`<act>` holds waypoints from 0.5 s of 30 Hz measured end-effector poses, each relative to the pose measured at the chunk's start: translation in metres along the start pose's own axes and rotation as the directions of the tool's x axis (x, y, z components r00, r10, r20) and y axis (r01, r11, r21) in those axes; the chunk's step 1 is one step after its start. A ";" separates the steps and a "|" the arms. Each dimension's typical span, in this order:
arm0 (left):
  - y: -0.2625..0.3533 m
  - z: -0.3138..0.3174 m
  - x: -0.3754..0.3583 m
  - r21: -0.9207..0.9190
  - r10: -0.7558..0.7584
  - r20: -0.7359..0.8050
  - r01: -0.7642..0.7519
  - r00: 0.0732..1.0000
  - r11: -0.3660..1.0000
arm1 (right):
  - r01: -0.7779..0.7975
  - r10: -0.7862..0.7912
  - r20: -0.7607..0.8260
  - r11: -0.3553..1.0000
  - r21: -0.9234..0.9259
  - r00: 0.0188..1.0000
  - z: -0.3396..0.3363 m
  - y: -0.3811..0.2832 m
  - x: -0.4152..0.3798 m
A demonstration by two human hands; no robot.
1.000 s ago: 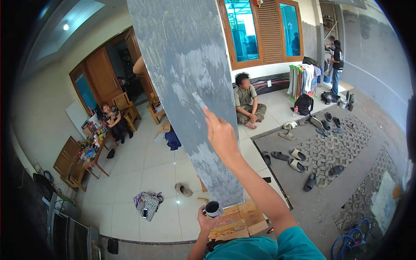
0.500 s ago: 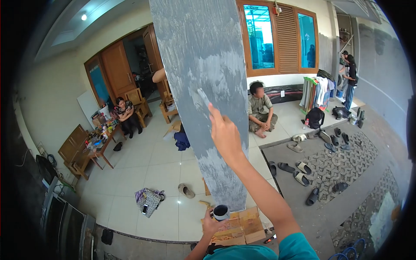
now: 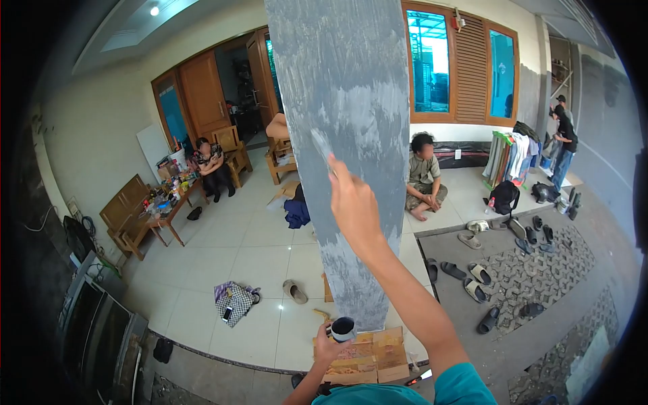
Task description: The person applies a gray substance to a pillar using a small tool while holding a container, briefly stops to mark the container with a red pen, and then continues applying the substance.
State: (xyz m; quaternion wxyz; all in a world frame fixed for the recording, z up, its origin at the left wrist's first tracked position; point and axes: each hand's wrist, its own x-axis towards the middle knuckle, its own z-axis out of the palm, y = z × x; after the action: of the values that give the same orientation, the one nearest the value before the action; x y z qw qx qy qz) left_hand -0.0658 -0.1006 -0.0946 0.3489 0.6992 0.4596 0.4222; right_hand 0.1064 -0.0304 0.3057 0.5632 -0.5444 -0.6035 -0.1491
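pinching a slim brush (image 3: 322,143) in the right hand (image 3: 356,210), with index finger run out along the handle and the others curled in; pointing pale bristles towards eleven o'clock, seemingly onto the grey pillar (image 3: 364,64); cupping a small cup (image 3: 344,329) in the left hand (image 3: 331,349), down near half past six from the right, with fingers bent around the wall; best, by judgement, to load only the bristle tips, wipe off the excess on the rim, then draw long, light strokes down the pillar, overlapping each wet edge; best also to feather outwards into the chalky, streaky patches at one o'clock and six o'clock (easy to leave ridges there), to hold the cup upright and close under the work, and to let any drips fall on the cardboard (image 3: 393,356) at six o'clock, beside the pillar's foot.

hard to make out: the exact contact of bristles with surface, blurred and pale against grey; the right thumb, mostly lost behind the hand; the fingertips on the cup's far side, partly hidden; the level and nature of the stuff inside, only dark from here; cut off at twelve o'clock, the pillar's top; at half past ten, only a bare arm (image 3: 277,127) beyond the pillar, with no telling of hand or hold.
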 end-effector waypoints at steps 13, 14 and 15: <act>-0.013 -0.010 -0.011 -0.034 -0.052 -0.120 0.048 0.991 0.998 | -0.031 0.059 0.122 0.975 -0.220 0.991 0.027 -0.044 0.046; -0.009 -0.015 -0.011 -0.042 -0.047 -0.139 0.041 0.989 0.998 | -0.040 0.076 0.165 0.977 -0.210 0.983 0.023 -0.045 0.042; -0.004 -0.019 -0.008 -0.051 -0.036 -0.160 0.029 0.987 0.998 | -0.047 0.088 0.204 0.979 -0.201 0.975 0.020 -0.048 0.042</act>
State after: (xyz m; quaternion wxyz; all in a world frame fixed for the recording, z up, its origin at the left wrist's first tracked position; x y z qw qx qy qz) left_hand -0.0863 -0.1046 -0.0927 0.3344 0.6467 0.4871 0.4823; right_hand 0.0662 -0.0114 0.3556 0.4448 -0.6299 -0.6235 -0.1293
